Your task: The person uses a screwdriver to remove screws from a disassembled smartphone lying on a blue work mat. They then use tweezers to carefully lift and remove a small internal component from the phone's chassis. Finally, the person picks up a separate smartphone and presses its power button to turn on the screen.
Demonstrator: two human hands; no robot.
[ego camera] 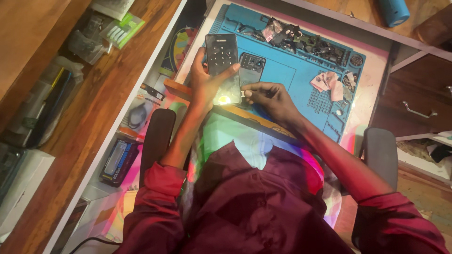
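My left hand (205, 80) grips a dark smartphone (223, 61) with its screen up, raised over the near left corner of a blue repair mat (282, 70). A bright light glare sits on the phone's lower end. My right hand (271, 98) rests on the mat beside the phone, its fingertips pinched on a tiny white part (243, 93) at the phone's lower right edge. A grey phone back cover (252, 67) with a camera block lies flat on the mat just right of the held phone.
Several small dark parts (301, 40) crowd the mat's far edge, and pinkish scraps (329, 83) lie at its right. An open drawer (141, 108) with tools and packages is on the left. Chair armrests (157, 134) flank me. A blue cylinder (393, 10) stands at the far right.
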